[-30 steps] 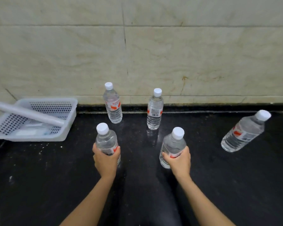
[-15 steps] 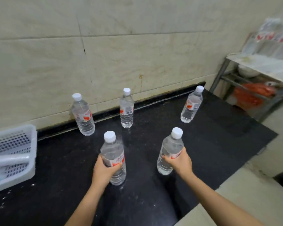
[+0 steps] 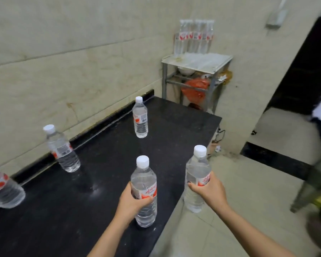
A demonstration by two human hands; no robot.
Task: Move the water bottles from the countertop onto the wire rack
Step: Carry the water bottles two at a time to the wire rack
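Observation:
My left hand (image 3: 132, 203) grips a clear water bottle (image 3: 144, 188) with a white cap and red label, held just above the black countertop (image 3: 85, 204). A second bottle (image 3: 197, 175) is gripped by my right hand (image 3: 210, 191) and hangs past the counter's right edge, over the floor. Three more bottles stand on the counter: one at the far end (image 3: 140, 117), one by the wall (image 3: 61, 149), one cut off at the left edge (image 3: 2, 186). The wire rack (image 3: 196, 62) stands in the far corner with several bottles (image 3: 194, 37) on its top shelf.
A white bowl (image 3: 186, 71) and an orange bag (image 3: 195, 89) sit on the rack's lower shelves. Beige tiled floor (image 3: 239, 201) lies right of the counter. A dark doorway (image 3: 304, 71) opens at the right, and a blurred stool-like object (image 3: 315, 184) stands at the right edge.
Both bottles have left the counter, lifted and carried rightward. The view swung right: the white basket dropped out of sight and the rack came fully into view.

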